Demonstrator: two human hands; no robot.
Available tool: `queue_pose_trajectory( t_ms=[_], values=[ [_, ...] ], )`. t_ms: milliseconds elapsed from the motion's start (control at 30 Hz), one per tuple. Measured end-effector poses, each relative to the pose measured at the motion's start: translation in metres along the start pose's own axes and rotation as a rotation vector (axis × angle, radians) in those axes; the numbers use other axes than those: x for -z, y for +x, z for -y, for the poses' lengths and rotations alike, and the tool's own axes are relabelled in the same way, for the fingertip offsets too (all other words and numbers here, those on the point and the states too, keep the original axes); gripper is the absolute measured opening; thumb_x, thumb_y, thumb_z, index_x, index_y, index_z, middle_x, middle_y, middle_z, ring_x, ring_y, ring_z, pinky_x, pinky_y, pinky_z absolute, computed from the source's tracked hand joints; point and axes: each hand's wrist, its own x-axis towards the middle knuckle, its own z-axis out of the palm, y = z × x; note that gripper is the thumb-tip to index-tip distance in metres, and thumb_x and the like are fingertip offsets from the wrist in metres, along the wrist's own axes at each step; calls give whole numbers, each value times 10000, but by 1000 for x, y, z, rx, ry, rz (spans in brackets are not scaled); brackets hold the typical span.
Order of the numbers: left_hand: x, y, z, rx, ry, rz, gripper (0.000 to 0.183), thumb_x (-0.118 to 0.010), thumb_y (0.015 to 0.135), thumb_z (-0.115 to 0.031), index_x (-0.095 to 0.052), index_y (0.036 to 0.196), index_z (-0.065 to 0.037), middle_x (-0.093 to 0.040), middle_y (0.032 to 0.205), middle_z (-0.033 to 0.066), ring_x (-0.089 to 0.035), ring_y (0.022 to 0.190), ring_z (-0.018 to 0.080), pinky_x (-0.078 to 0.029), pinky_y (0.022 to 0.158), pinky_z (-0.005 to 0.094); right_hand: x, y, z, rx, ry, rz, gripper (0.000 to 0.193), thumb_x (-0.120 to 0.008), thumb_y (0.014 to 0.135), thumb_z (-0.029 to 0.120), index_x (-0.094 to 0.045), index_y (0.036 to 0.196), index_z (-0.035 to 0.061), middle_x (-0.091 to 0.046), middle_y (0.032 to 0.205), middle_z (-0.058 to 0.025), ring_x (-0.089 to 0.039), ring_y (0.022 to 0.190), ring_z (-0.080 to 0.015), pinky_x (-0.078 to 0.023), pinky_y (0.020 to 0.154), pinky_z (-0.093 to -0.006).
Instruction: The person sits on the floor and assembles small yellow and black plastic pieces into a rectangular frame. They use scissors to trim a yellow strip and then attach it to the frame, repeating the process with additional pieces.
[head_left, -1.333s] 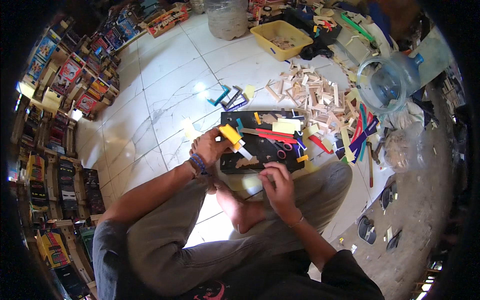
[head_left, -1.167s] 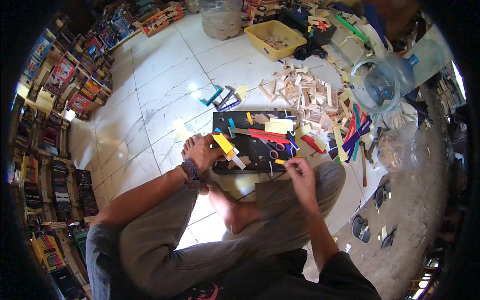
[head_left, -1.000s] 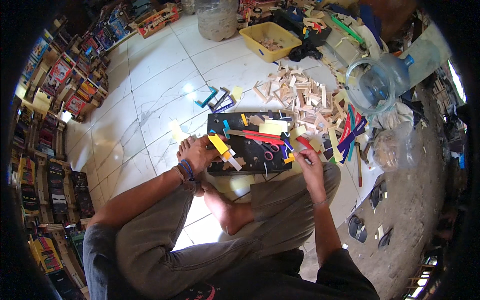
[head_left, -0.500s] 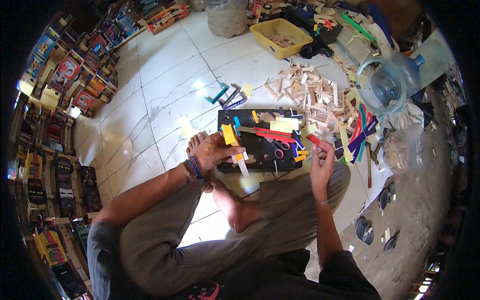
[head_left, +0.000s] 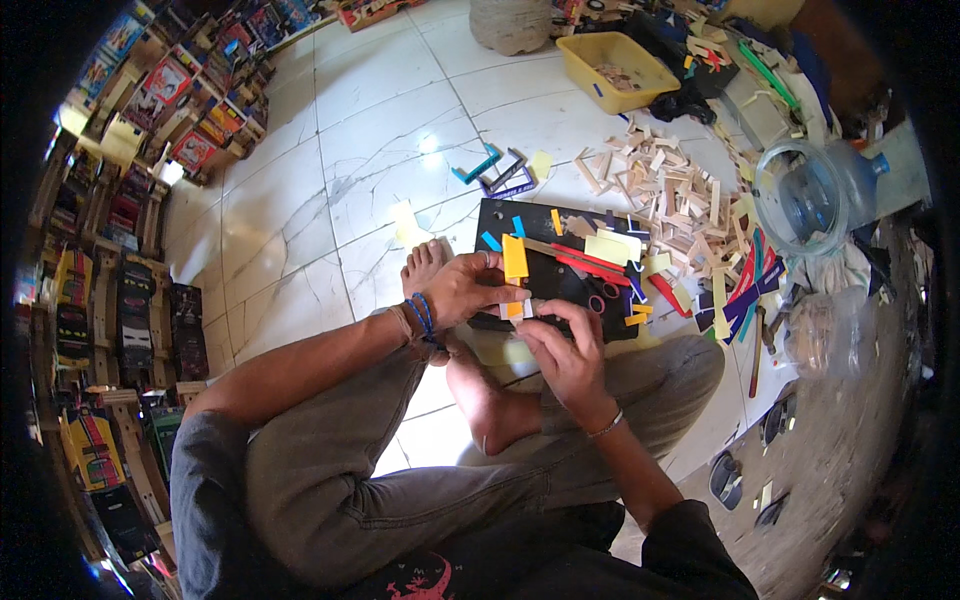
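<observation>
My left hand is closed around a small wooden piece with a yellow strip on it, held upright over the near left of a black board. Below the thumb the piece shows orange and white parts. My right hand pinches at its lower end, thumb and forefinger together; the fingertips partly cover what they grip. On the board lie red strips, pale yellow paper, small blue and yellow bits, and scissors with pink handles.
Beyond the board spreads a heap of wooden pieces. A yellow basin and a clear water jug stand farther back. A hammer lies at the right. Stacked toy trucks line the left side. My bare foot rests beside the board.
My right hand has let go of a red strip at the right and moved left to the lower end of the yellow-covered piece. My left hand keeps its grip. The view has shifted.
</observation>
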Motion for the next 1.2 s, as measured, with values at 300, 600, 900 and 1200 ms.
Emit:
queue_pose_trajectory(
  t_ms=[300, 600, 900, 1200],
  values=[
    [-4, -11, -27, 113, -179, 19, 331, -774, 897, -115, -642, 1185, -19, -723, 1094, 62, -679, 992, 125, -587, 840, 264, -8, 22, -6, -99, 39, 18, 149, -709, 893, 105, -736, 1039, 107, -630, 1046, -64, -619, 954, -261, -466, 853, -398],
    [-8, -10, -26, 131, -303, 61, 358, -719, 943, -227, -645, 1265, -88, -708, 1126, -2, -639, 1060, 100, -523, 893, 240, -12, 33, -8, -233, 106, 1, 126, -692, 930, 101, -721, 1039, 45, -663, 1007, -124, -660, 902, -280, -525, 787, -370],
    [-8, -5, -17, 136, -447, 100, 357, -680, 962, -146, -604, 1302, -68, -660, 1197, 24, -634, 1115, 130, -573, 933, 268, -7, 42, -8, -263, 126, 40, 127, -676, 946, 117, -731, 1028, 36, -703, 975, -112, -682, 886, -268, -533, 790, -363],
    [-12, -7, -27, 221, -640, 59, 428, -645, 965, -97, -527, 1364, 3, -624, 1265, 92, -648, 1118, 182, -579, 985, 320, -8, 43, -16, -272, 134, 68, 132, -664, 942, 136, -739, 1027, 67, -693, 987, -108, -666, 901, -301, -515, 795, -396]
  ],
)
